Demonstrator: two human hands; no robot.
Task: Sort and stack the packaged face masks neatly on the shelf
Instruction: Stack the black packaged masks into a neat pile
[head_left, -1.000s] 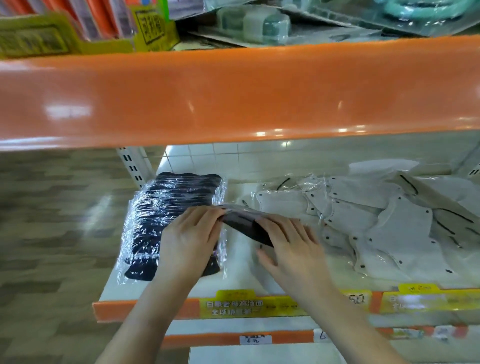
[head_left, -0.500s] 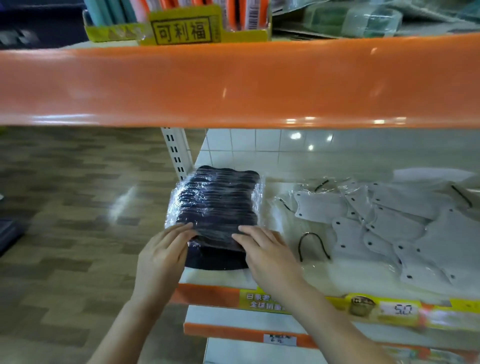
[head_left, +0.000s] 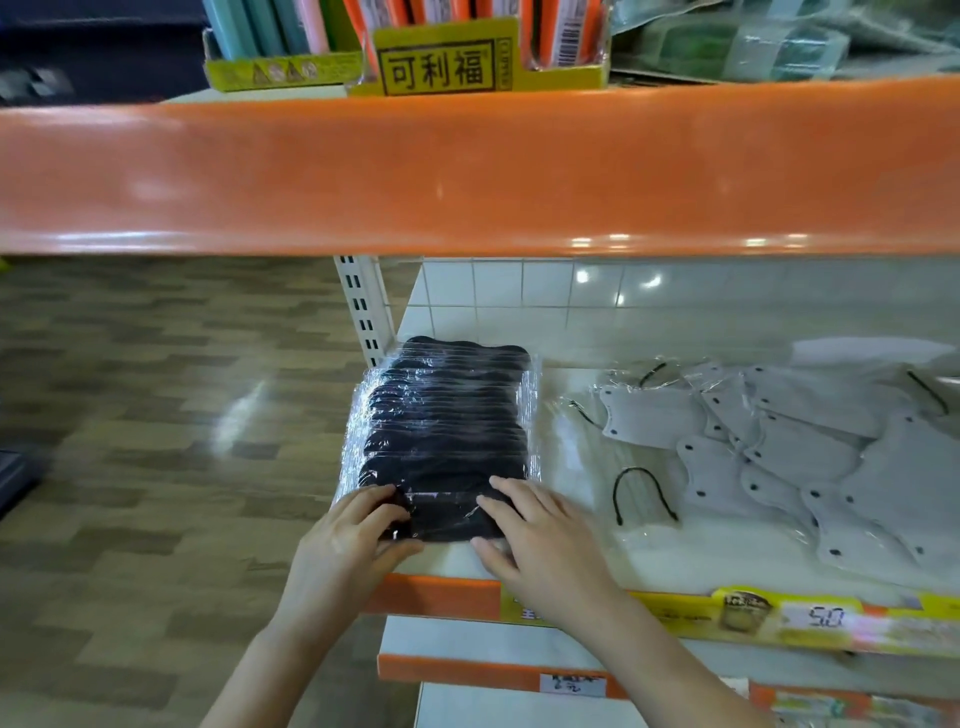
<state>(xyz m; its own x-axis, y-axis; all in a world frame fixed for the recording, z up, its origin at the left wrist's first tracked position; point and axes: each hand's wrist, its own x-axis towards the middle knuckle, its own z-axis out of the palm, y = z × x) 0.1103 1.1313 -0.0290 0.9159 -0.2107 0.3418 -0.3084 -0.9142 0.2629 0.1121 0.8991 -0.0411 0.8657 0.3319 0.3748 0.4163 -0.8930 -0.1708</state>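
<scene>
So we've got both hands on the front pack here: our left hand curls its fingers round the near left corner of the black mask pack, and our right hand lies across its right end, thumb tucked under the edge, so it's grasping too. That pack sits at the near end of the black mask stack, at the left end of the shelf.

What could go wrong: the wrap looks slick, so a shove could fan the row or tip the pack over the lip. The loose white masks lie just beside.

The pack's long axis runs left-right; the row itself runs front to back.
</scene>
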